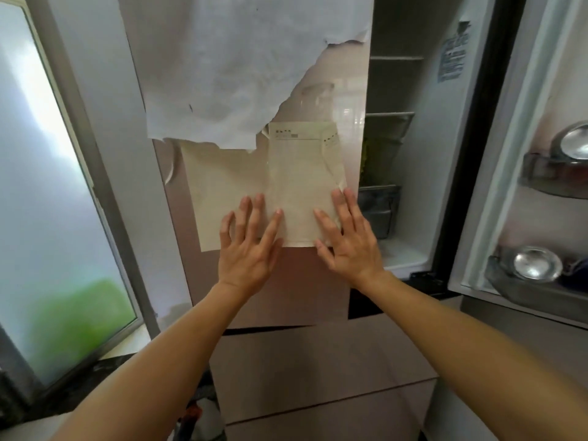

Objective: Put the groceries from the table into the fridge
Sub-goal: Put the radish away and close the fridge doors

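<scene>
Fridge point(305, 288) stands directly in front of the person, and its lower drawers point(318, 361), both closed, are the nearest part. Two bare forearms stretch from the bottom of the view up to the left upper door, which is shut.

The left hand point(248, 249) lies flat against this door with the fingers straight and spread. Its fingertips rest on a cream paper point(229, 192) that is stuck to the door. The right hand point(350, 246) is flat and spread in the same way, just beside the left one but apart from it. Its fingers cover the lower right corner of the same paper, where a folded part with small printed text lies on top.

Above the paper, a white sheet point(238, 58) with a torn lower edge covers the upper part of the door. To the right, the other upper door point(521, 106) is swung open. It carries a steel bowl point(576, 144) on the higher rack and a second steel bowl point(537, 264) on the lower rack.

Deeper inside the fridge I see shelves point(394, 58) with something green point(369, 157) and a dark box point(381, 211), both too blurred to name. At the far left is a frosted window point(47, 186).
</scene>
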The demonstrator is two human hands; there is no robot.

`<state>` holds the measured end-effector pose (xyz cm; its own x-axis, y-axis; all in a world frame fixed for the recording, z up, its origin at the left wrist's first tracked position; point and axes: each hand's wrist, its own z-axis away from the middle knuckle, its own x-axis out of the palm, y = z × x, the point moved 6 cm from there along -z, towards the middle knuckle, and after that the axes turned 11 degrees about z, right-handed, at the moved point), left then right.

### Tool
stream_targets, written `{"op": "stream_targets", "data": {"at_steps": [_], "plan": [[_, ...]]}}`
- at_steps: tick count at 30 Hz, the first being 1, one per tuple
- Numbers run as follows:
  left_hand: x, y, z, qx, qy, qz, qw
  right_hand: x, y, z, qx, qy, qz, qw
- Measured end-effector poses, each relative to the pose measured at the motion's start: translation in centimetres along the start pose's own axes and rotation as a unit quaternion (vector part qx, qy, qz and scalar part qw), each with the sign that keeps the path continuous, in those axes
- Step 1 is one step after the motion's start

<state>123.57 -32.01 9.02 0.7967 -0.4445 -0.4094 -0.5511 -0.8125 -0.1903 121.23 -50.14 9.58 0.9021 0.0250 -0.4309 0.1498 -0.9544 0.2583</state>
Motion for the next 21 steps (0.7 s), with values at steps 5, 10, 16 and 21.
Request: {"op": "stream_targets", "data": {"at_steps": [5, 10, 16, 21], "plan": [[2.2, -0.8, 0.3, 0.031, 0.033, -0.01, 0.999, 2.6, 1.0, -0.4, -0.021, 0.01, 0.018, 1.0], [3.1, -0.8, 0.3, 0.044, 0.05, -0.014, 0.998, 4.4, 1.6, -0.9, -0.022, 0.011, 0.019, 1.0], [3.1, -0.8, 0.2, 0.04, 0.04, -0.034, 0.998, 4.1, 1.6, -0.9, -0.019, 0.003, 0.022, 1.0], [1.8, 0.4, -0.2, 0.007, -0.003, -0.008, 1.0, 1.6, 1.8, 0.3, -0.017, -0.06, 0.032, 0.998]]}}
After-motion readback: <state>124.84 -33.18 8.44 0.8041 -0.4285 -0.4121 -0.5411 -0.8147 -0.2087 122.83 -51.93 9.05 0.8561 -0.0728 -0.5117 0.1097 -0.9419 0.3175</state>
